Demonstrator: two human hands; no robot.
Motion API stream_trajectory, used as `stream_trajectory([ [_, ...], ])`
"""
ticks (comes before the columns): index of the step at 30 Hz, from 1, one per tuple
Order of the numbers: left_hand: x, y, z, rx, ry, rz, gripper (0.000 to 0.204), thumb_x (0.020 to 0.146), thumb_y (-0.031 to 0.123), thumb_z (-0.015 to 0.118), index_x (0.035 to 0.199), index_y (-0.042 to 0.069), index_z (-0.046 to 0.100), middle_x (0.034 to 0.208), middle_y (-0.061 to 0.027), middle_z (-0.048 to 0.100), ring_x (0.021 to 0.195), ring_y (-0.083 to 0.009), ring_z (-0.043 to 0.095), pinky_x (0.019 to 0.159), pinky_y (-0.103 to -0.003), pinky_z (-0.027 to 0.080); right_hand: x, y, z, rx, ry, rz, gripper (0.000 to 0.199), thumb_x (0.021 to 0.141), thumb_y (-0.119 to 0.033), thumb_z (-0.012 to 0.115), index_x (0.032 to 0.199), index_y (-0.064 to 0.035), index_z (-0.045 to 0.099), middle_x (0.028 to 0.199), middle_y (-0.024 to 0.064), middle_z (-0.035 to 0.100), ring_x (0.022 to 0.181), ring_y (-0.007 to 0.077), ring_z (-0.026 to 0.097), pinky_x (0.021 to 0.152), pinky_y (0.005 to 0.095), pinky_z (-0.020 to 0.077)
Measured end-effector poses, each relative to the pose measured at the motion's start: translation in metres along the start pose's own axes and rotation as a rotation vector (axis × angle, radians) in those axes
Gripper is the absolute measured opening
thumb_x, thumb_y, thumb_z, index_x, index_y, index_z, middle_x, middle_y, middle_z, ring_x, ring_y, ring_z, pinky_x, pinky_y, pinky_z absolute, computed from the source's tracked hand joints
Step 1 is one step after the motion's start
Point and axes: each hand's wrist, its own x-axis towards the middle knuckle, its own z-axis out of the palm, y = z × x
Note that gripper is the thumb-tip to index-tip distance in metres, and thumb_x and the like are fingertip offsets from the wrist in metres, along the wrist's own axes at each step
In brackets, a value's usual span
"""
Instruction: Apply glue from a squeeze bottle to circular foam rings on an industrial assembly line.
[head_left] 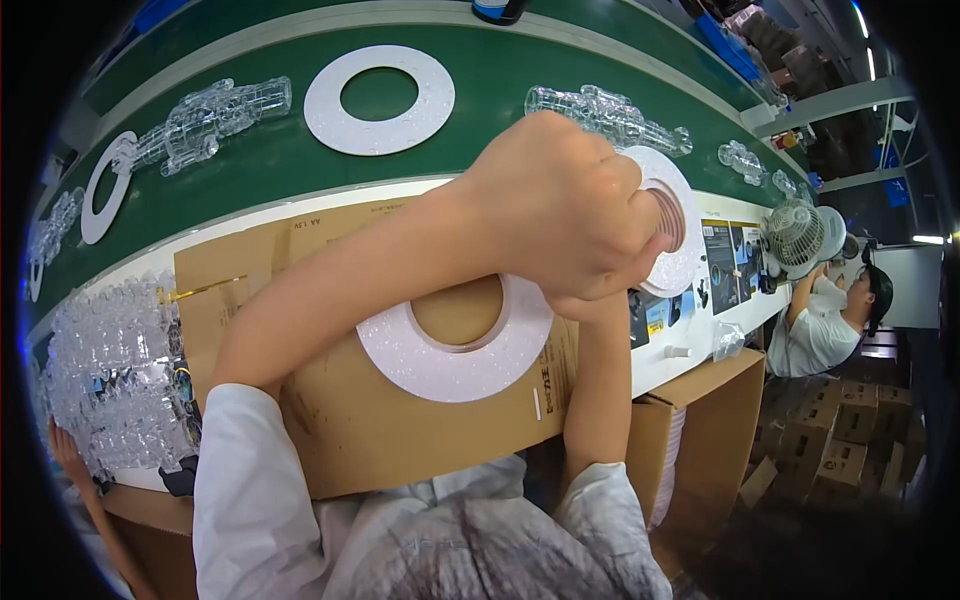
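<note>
Left hand (560,205) grips flat glittery white ring (680,262)

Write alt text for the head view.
Two bare hands, the left hand over the right hand, grip a flat white foam ring above a brown cardboard sheet bearing another white ring; clear plastic parts lie on the green conveyor belt.
</note>
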Motion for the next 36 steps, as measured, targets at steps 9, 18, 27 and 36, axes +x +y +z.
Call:
stream_trajectory([
  [9, 0.016, 0.006, -0.003, 0.003, 0.069, -0.025, 0.028, 0.066, 0.027, 0.074, 0.059, 0.013, 0.051, 0.055, -0.0012, 0.041, 0.048, -0.0192, 0.048, 0.042, -0.032, 0.036, 0.024, -0.014, -0.005, 0.157, 0.198, 0.250, 0.037, 0.075, -0.012, 0.076, 0.108, -0.0032, 0.062, 0.107, 0.0114, 0.066, 0.098, 0.0229, 0.066, 0.078, 0.0331, 0.0511],
  [18, 0.032, -0.010, 0.022, 0.075, -0.095, -0.082, 0.034, 0.066, 0.033, 0.074, 0.056, 0.010, 0.050, 0.056, -0.0042, 0.047, 0.052, -0.0232, 0.051, 0.043, -0.035, 0.038, 0.022, 0.004, 0.000, -0.007, 0.386, 0.168, 0.030, 0.077, -0.011, 0.075, 0.105, -0.0026, 0.066, 0.086, 0.0088, 0.070, 0.085, 0.0235, 0.071, 0.069, 0.0357, 0.0529],
  [27, 0.035, -0.015, 0.020, 0.159, -0.028, -0.002, 0.033, 0.067, 0.033, 0.069, 0.048, 0.011, 0.055, 0.048, -0.0034, 0.049, 0.043, -0.0229, 0.053, 0.040, -0.034, 0.040, 0.015, 0.007, 0.003, 0.053, 0.457, 0.354, 0.028, 0.077, -0.013, 0.076, 0.097, -0.0007, 0.062, 0.084, 0.0085, 0.069, 0.076, 0.0214, 0.070, 0.062, 0.0325, 0.0517],
  [36, 0.038, -0.013, 0.012, -0.022, -0.007, -0.048, 0.026, 0.067, 0.024, 0.073, 0.055, 0.010, 0.055, 0.054, -0.0064, 0.053, 0.045, -0.0251, 0.056, 0.043, -0.037, 0.044, 0.007, 0.012, 0.004, -0.007, 0.209, 0.299, 0.054, 0.080, -0.008, 0.076, 0.127, -0.0008, 0.050, 0.116, 0.0090, 0.060, 0.105, 0.0210, 0.059, 0.088, 0.0353, 0.0480],
])
